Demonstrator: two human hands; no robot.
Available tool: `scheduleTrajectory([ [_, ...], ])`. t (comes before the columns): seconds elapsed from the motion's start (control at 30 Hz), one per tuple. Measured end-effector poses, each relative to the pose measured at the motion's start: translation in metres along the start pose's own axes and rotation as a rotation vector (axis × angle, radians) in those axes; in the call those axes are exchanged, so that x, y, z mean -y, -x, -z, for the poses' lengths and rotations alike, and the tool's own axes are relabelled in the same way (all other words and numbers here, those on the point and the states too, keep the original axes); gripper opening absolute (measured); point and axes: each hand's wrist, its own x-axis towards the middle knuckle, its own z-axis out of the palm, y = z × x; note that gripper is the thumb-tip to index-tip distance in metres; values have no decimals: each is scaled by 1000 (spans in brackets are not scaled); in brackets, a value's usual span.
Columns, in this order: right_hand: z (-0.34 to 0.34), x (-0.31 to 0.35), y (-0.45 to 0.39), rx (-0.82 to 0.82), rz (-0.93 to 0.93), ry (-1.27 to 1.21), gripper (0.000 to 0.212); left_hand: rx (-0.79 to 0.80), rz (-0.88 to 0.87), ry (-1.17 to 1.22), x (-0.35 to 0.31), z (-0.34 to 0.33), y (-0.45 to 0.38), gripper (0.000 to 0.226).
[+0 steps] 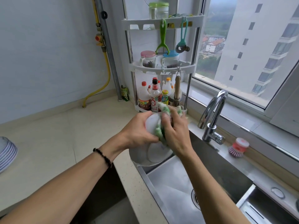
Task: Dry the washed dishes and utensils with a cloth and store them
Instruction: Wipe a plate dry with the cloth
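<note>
We hold a small white bowl (152,125) above the near corner of the sink (171,180), our left hand (139,131) curling its fingers round its side while our right hand (175,131) presses the green-and-white cloth (159,131) against it, fingers curled into the cloth, over a larger white bowl (145,156) at the desk (56,143) edge.

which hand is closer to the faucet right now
The right hand, wiping with the cloth, is just left of the faucet. The left hand, holding the bowl, is farther left.
</note>
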Motion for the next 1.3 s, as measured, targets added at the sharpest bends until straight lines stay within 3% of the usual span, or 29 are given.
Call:
scheduleTrajectory([
  [0.07, 5, 3, 2, 53, 127, 85, 43, -4, 2, 55, -3, 3, 2, 53],
  [0.2, 14, -3, -6, 101, 9, -30, 50, -176, 96, 240, 1, 2, 9, 47],
  [0.37, 4, -11, 19, 126, 450, 363, 56, -247, 181, 507, 9, 13, 12, 53],
  [0.47, 6, -13, 26, 229, 261, 328, 59, -301, 210, 510, 8, 13, 14, 56],
  [0.6, -13, -7, 56, 282, 322, 347, 55, -373, 254, 562, 16, 14, 14, 41],
  [0.73, -15, -4, 32, 242, 102, 380, 57, -345, 275, 552, 22, 12, 12, 37],
  [0.9, -31, 10, 46, 309, 74, 254, 53, -324, 262, 540, 31, 20, 5, 43],
  [1.03, -38, 7, 30, 138, 75, 302, 53, -267, 274, 475, 30, 19, 11, 52],
  [1.13, -48, 11, 40, 225, 129, 303, 53, -280, 285, 480, 33, 27, 9, 60],
  [1.2, -43, 3, 38, 263, 35, 295, 49, -273, 290, 457, 35, 32, 11, 62],
  [1.3, -41, 13, 25, 118, -138, 135, 51, -288, 285, 449, 35, 32, 10, 50],
])
